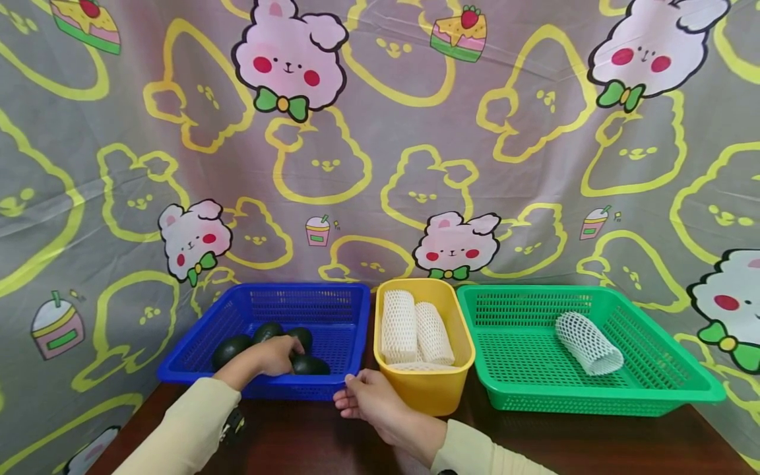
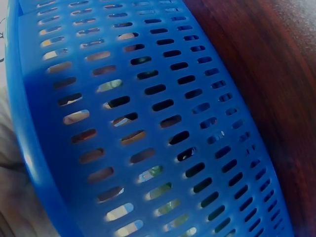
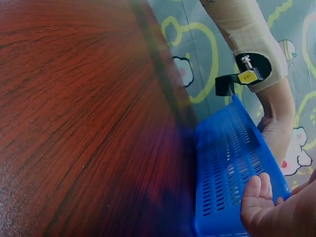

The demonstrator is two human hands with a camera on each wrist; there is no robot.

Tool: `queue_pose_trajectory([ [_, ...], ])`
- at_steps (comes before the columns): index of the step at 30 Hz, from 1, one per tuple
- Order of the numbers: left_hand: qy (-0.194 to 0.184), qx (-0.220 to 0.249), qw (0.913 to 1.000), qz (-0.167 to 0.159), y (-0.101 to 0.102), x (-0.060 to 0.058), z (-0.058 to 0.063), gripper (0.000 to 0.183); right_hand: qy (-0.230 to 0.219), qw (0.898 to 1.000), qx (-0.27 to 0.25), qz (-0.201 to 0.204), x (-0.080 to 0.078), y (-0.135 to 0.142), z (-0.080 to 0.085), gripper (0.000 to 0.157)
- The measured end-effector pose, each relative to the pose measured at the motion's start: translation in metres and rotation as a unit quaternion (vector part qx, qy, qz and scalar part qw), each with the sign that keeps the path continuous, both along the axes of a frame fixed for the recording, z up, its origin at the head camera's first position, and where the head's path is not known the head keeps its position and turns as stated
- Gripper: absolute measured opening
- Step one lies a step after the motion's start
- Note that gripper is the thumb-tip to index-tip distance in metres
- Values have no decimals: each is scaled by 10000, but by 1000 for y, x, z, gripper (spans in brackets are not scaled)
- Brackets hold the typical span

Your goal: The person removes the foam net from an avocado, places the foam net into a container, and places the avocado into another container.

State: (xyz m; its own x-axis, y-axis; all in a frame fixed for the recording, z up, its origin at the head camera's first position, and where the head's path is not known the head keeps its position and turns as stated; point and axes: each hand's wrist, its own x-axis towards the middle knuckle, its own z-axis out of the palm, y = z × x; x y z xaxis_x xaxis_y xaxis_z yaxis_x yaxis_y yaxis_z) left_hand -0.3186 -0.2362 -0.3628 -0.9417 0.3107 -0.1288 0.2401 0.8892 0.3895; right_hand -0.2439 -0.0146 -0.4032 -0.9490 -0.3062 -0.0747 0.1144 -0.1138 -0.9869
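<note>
Several dark green avocado-like fruits (image 1: 231, 351) lie in the blue basket (image 1: 338, 315). My left hand (image 1: 276, 355) reaches over its front rim and rests among them, fingers pointing down. Its fingertips are hidden, so a firm hold on a fruit cannot be made out. In the left wrist view the slotted basket wall (image 2: 163, 103) covers the hand's work. My right hand (image 1: 380, 404) is at the basket's front right corner, thumb at the rim and the other fingers loosely bent outside the wall. The right wrist view shows these fingers (image 3: 251, 195) beside the blue wall.
A yellow bin (image 1: 424, 389) with white foam net sleeves (image 1: 399, 326) stands right of the blue basket. Further right, a green basket (image 1: 516, 359) holds one white foam net (image 1: 588, 343). A patterned cloth (image 1: 380, 165) hangs behind the dark wooden table (image 1: 297, 435).
</note>
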Motion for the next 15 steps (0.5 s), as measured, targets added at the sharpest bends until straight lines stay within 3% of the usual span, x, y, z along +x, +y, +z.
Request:
queue_pose_trajectory([
  [15,24,-84,9999,-110,-1,1,2,39,-17,10000,53,31,0,1,1,18],
])
